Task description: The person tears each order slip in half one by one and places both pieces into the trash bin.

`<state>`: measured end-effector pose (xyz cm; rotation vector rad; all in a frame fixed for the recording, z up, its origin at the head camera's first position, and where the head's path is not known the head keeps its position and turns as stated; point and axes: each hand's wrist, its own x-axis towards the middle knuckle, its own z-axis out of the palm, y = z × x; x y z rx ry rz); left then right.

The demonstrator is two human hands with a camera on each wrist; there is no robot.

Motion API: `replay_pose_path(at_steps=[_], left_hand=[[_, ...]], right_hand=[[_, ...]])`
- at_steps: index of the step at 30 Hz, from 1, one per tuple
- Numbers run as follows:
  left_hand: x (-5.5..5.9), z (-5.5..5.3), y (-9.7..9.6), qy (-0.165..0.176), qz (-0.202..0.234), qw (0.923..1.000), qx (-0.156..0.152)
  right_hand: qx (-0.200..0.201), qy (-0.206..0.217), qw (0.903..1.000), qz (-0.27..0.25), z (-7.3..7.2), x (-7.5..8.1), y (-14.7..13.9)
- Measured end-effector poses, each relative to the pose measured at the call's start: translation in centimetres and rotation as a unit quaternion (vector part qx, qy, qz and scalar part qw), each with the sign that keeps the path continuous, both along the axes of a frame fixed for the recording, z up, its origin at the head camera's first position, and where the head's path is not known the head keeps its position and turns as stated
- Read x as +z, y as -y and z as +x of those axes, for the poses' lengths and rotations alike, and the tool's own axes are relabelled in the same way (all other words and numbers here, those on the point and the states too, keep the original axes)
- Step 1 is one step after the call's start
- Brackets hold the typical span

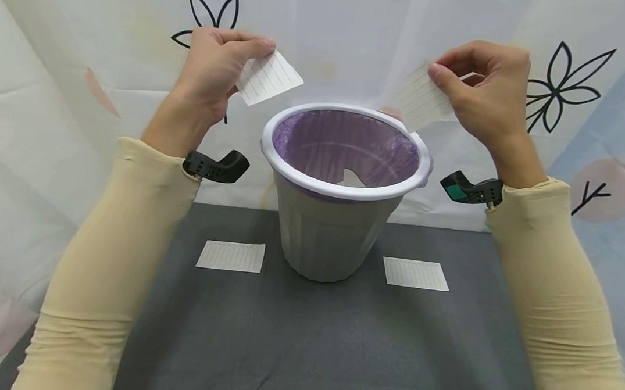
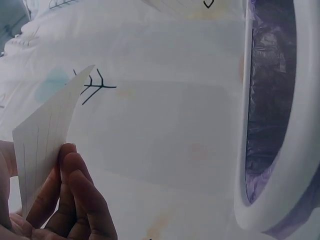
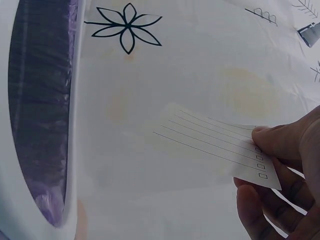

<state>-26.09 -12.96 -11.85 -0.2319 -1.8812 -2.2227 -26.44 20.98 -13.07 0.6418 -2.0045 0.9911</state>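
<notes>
My left hand (image 1: pixel 213 68) pinches a lined paper slip (image 1: pixel 267 79) above and left of the trash can (image 1: pixel 332 231). In the left wrist view that slip (image 2: pixel 47 135) stands upright between thumb and fingers. On the other side, my right hand (image 1: pixel 487 89) holds a second lined slip (image 1: pixel 418 98) by its edge, its lower corner overlapping the can's rim in the head view. Small printed boxes run along this slip (image 3: pixel 215 145) near the thumb in the right wrist view. The can has a white rim (image 1: pixel 344 192) and a purple bag (image 1: pixel 341 141) inside. A pale paper piece (image 1: pixel 351 178) shows within.
Two more lined slips lie flat on the dark grey table (image 1: pixel 306 346): one slip (image 1: pixel 231 256) left of the can, another slip (image 1: pixel 415 273) to its right. A white cloth (image 1: pixel 345 39) with line-drawn leaves hangs behind. Black bands (image 1: pixel 216 166) are on both wrists.
</notes>
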Motion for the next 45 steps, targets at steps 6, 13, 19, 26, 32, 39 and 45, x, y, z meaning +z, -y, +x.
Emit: replay_pose_path(at_steps=[6, 13, 19, 26, 32, 39, 45], left_hand=[[0.7, -0.3, -2.5, -0.004, -0.058, 0.9982, -0.017], [1.4, -0.8, -5.1, 0.007, -0.1, 0.9945, -0.031], [1.4, -1.8, -6.6, 0.024, -0.165, 0.9855, -0.03], [0.9, -2.7, -7.5, 0.029, -0.262, 0.9632, -0.052], [0.6, -2.9, -7.7, 0.022, -0.35, 0.9331, -0.08], [0.6, -3.0, -7.9, 0.033, -0.412, 0.9053, -0.098], [0.6, -2.8, -7.8, 0.04, -0.406, 0.9057, -0.115]], right_hand=[[0.02, 0.011, 0.9997, 0.007, -0.3, 0.5, 1.4], [0.04, 0.029, 0.9988, -0.001, -1.0, 1.0, 2.9], [0.058, 0.069, 0.996, 0.002, -2.1, 1.2, 4.5], [0.053, 0.128, 0.9866, 0.086, -2.8, 1.1, 5.9], [0.039, 0.189, 0.9635, 0.186, -3.1, 1.0, 6.1], [0.047, 0.213, 0.9447, 0.245, -3.2, 0.7, 6.0], [0.064, 0.237, 0.9374, 0.247, -3.0, 0.8, 6.1]])
